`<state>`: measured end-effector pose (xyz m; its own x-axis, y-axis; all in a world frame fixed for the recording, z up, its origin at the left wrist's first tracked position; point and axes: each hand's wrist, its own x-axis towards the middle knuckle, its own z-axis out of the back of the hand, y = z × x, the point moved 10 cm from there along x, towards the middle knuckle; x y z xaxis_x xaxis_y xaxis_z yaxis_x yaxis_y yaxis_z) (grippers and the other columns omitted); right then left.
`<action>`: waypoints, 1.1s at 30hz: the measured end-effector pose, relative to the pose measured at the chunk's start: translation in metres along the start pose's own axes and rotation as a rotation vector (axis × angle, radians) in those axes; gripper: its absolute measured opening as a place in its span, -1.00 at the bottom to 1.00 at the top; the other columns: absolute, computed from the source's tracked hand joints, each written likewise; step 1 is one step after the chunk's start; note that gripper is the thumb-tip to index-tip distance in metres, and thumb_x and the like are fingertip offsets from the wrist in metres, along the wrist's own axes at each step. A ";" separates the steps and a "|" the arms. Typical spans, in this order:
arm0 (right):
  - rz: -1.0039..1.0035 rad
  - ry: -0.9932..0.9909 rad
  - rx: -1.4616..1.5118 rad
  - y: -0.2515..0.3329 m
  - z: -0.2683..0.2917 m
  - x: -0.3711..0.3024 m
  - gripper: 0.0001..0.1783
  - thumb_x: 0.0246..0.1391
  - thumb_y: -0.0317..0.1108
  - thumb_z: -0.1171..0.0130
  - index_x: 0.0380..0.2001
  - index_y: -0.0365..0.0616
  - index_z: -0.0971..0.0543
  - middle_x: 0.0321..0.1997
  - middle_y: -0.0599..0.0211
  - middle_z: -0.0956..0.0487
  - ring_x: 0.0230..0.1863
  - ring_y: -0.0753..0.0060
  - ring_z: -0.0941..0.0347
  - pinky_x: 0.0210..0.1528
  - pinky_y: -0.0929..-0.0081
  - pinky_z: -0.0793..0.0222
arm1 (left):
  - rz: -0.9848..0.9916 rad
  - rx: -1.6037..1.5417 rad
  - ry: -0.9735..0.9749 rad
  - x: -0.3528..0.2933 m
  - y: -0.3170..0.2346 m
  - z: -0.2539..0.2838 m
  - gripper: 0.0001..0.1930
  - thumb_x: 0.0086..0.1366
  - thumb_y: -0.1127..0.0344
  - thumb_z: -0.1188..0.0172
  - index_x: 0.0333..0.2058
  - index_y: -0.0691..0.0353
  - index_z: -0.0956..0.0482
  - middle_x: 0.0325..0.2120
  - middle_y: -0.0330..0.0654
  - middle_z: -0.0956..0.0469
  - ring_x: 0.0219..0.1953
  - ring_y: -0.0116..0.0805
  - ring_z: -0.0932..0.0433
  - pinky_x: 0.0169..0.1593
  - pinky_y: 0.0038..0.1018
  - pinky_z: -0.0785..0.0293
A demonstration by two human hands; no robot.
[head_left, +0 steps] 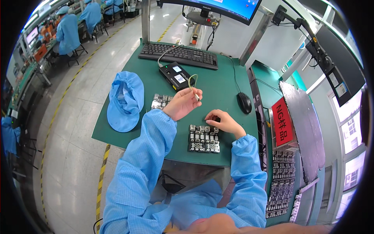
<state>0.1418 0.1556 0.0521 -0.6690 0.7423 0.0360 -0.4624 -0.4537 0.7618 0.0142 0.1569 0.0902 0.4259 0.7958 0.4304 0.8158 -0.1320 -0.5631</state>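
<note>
My left hand (182, 104) is raised over the green-topped table, its fingers pinched on the white-tipped end of a thin yellow-green cable (193, 78). That cable loops up from a black box-shaped device (176, 75) with a small lit screen. Lower and to the right, my right hand (225, 121) has its fingers curled together just above the far right corner of a block of small circuit boards (204, 139). Whatever those fingers hold, if anything, is hidden. A second group of boards (159, 101) lies partly behind my left hand.
A blue cloth cap (125, 101) lies at the table's left. Farther back are a black keyboard (178, 55) and a monitor (218, 8); a mouse (244, 102) sits right. Beyond it stand a red sign (282, 121) and rows of boards (281, 183). Several people work far left.
</note>
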 end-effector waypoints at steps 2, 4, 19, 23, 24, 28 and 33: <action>-0.054 -0.029 0.060 -0.011 0.003 0.001 -0.82 0.10 -0.30 -0.17 -0.29 -0.18 -0.58 -0.37 0.41 -0.55 -0.25 0.56 -0.42 -0.14 0.56 -0.35 | 0.069 0.088 -0.078 0.002 0.009 0.007 -0.83 0.35 0.22 -0.08 -0.21 0.15 -0.55 -0.20 -0.26 -0.48 -0.13 -0.49 -0.38 -0.01 -0.47 -0.32; -0.075 -0.087 0.331 -0.022 0.010 0.003 -0.76 0.20 -0.31 -0.06 -0.21 -0.24 -0.58 -0.31 0.41 -0.57 -0.21 0.58 -0.45 -0.07 0.59 -0.36 | 0.204 0.638 -0.179 0.005 0.023 0.020 -0.81 0.39 0.25 -0.01 -0.21 0.18 -0.54 -0.12 -0.24 -0.49 -0.01 -0.48 -0.37 0.10 -0.47 -0.27; -0.095 0.052 0.648 -0.011 -0.014 0.000 -0.78 0.12 -0.35 -0.19 -0.18 -0.22 -0.56 -0.19 0.39 -0.57 -0.12 0.62 -0.44 -0.01 0.64 -0.31 | 0.215 0.942 0.210 -0.002 0.057 -0.001 -0.82 0.39 0.26 0.01 -0.17 0.22 -0.48 -0.05 -0.23 -0.32 -0.02 -0.44 -0.38 0.12 -0.45 -0.29; -0.098 -0.007 0.668 -0.012 -0.007 -0.001 -0.87 0.09 -0.38 -0.22 -0.34 -0.21 -0.54 -0.26 0.41 -0.57 -0.19 0.64 -0.44 -0.09 0.66 -0.31 | 0.283 0.836 -0.003 -0.001 0.057 0.012 -0.74 0.38 0.24 -0.01 -0.05 0.25 -0.41 -0.11 -0.19 -0.40 -0.06 -0.41 -0.41 0.11 -0.44 -0.30; -0.092 -0.022 0.648 -0.013 -0.004 -0.001 -0.88 0.08 -0.39 -0.22 -0.36 -0.20 -0.53 -0.27 0.41 -0.57 -0.21 0.65 -0.44 -0.10 0.67 -0.31 | 0.272 0.914 -0.051 -0.001 0.054 0.020 -0.67 0.36 0.19 -0.05 -0.01 0.25 -0.38 -0.11 -0.15 -0.43 -0.06 -0.36 -0.44 0.08 -0.41 -0.34; -0.081 -0.144 0.597 -0.028 0.016 0.002 -0.87 0.08 -0.38 -0.23 -0.39 -0.21 -0.52 -0.32 0.42 -0.57 -0.26 0.66 -0.44 -0.19 0.66 -0.33 | 0.385 1.140 -0.049 -0.006 0.056 0.023 -0.50 0.27 0.05 -0.17 0.03 0.28 -0.35 -0.10 -0.08 -0.45 -0.04 -0.31 -0.46 0.00 -0.40 -0.40; -0.052 -0.578 -0.124 -0.031 0.061 -0.011 -0.82 0.00 -0.39 -0.28 -0.46 -0.29 -0.53 -0.49 0.25 -0.58 -0.46 0.48 -0.50 -0.38 0.55 -0.38 | 0.237 1.822 0.339 -0.037 0.053 -0.035 0.12 -0.15 -0.26 -0.39 0.26 0.24 -0.03 0.10 0.09 -0.23 0.18 0.01 -0.19 0.22 -0.13 -0.08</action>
<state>0.1992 0.1917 0.0677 -0.2340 0.8976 0.3737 -0.5743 -0.4377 0.6918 0.0552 0.1001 0.0688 0.6896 0.6913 0.2158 -0.5350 0.6871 -0.4916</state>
